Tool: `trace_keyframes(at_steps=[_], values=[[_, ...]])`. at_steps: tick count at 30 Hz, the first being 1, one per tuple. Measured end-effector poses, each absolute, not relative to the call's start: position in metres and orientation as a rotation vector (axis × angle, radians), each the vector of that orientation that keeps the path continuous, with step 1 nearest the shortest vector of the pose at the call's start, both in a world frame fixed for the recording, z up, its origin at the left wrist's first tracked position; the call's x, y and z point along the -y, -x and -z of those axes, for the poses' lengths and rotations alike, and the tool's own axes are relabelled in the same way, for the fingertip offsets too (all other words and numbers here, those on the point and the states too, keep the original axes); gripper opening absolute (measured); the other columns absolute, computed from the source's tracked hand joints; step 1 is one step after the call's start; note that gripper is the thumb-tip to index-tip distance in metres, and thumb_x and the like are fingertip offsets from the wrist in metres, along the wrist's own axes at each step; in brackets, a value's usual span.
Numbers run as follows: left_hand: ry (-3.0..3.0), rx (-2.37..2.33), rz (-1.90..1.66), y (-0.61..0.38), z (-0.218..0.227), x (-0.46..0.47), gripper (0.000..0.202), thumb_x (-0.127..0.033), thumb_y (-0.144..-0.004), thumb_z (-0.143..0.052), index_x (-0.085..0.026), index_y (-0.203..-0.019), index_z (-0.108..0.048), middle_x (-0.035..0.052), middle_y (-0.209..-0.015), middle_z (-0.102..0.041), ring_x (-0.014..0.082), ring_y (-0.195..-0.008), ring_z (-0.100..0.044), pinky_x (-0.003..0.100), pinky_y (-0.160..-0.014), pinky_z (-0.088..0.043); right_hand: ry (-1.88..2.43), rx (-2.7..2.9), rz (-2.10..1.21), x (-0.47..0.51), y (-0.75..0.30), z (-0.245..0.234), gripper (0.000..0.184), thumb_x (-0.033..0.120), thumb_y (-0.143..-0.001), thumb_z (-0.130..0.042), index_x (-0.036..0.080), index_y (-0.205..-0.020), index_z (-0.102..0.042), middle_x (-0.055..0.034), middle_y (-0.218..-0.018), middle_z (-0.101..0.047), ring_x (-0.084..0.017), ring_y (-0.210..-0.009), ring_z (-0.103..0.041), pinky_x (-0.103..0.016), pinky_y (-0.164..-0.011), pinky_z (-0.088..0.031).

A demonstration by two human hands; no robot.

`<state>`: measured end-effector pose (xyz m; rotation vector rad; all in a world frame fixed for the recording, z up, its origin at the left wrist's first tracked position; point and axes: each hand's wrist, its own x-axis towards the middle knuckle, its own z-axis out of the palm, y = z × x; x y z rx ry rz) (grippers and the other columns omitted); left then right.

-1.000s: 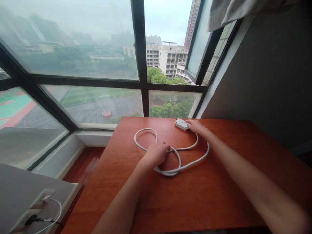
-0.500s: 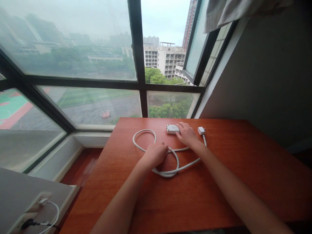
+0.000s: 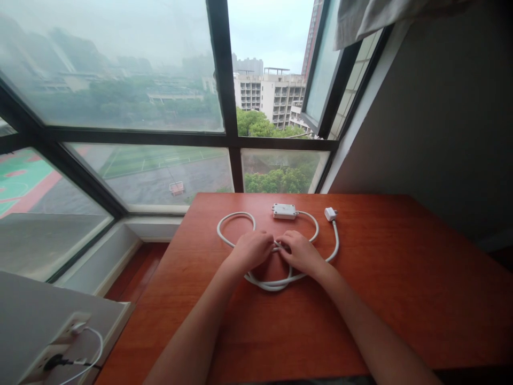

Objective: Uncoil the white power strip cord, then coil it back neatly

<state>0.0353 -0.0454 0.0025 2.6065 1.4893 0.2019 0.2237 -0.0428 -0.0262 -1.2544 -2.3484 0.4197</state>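
Observation:
A white power cord (image 3: 273, 285) lies in loose loops on the table. Its far end runs into a small white power strip (image 3: 284, 212), and the other end carries a white plug (image 3: 331, 214). My left hand (image 3: 254, 250) is closed on the cord where loops cross. Right beside it, my right hand (image 3: 297, 250) has thumb and fingers curled round the same stretch of cord. The fingertips of both hands nearly meet, and the cord shows between them.
The reddish wooden table (image 3: 385, 299) stands against large dark-framed windows (image 3: 229, 140). A wall socket (image 3: 50, 355) with plugged-in leads is at lower left. A grey curtain (image 3: 364, 21) hangs at upper right beside a dark wall.
My right hand has left the power strip and come down and left to the cord beside my left hand. The left hand has stayed on the cord.

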Motion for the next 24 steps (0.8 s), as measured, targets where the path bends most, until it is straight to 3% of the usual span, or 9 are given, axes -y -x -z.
trace_keyframes(at_steps=[4,8,12,18,24], values=[[-2.569,-1.539,-0.171,-0.033,-0.004,0.042,0.028,-0.031,-0.094,-0.044,-0.017,-0.085,-0.067,0.0089,-0.085,-0.067,0.0199,-0.078,-0.064,0.027,-0.066,-0.044,1.203,2.302,-0.466,0.042,-0.225,0.028,0.011,0.018,-0.086,-0.056,0.019,-0.086,-0.067,-0.0048,-0.084,-0.062,-0.018,-0.084,-0.057,-0.03,-0.078,-0.046],[-2.559,-1.575,-0.226,-0.034,0.0,0.042,0.022,-0.026,-0.093,-0.044,-0.02,-0.091,-0.065,0.007,-0.091,-0.065,0.0183,-0.077,-0.062,0.027,-0.066,-0.043,1.187,2.189,-0.496,0.033,-0.231,0.03,0.017,0.02,-0.088,-0.054,0.019,-0.098,-0.067,-0.0061,-0.093,-0.066,-0.018,-0.086,-0.06,-0.031,-0.079,-0.049],[-2.581,-1.669,-0.343,-0.034,0.002,0.041,0.022,-0.021,-0.089,-0.049,-0.021,-0.107,-0.062,0.0085,-0.109,-0.06,0.0192,-0.09,-0.06,0.029,-0.076,-0.044,1.236,2.106,-0.317,0.007,-0.248,0.029,0.027,0.016,-0.084,-0.053,0.019,-0.109,-0.063,-0.0087,-0.108,-0.065,-0.022,-0.104,-0.058,-0.036,-0.095,-0.046],[-2.657,-1.682,-0.21,-0.034,0.002,0.039,0.02,-0.026,-0.091,-0.049,-0.018,-0.085,-0.067,0.0097,-0.092,-0.063,0.0234,-0.09,-0.055,0.035,-0.077,-0.041,1.506,2.219,-0.087,-0.034,-0.258,0.03,0.048,0.02,-0.083,-0.054,0.017,-0.131,-0.052,-0.0151,-0.14,-0.047,-0.029,-0.128,-0.041,-0.046,-0.103,-0.039],[-2.676,-1.67,-0.215,-0.036,-0.001,0.04,0.021,-0.025,-0.092,-0.047,-0.019,-0.085,-0.066,0.0099,-0.093,-0.063,0.0244,-0.091,-0.053,0.037,-0.077,-0.039,1.585,2.285,-0.171,-0.041,-0.241,0.034,0.051,0.021,-0.084,-0.053,0.018,-0.134,-0.048,-0.0144,-0.14,-0.048,-0.029,-0.126,-0.044,-0.047,-0.104,-0.035]])
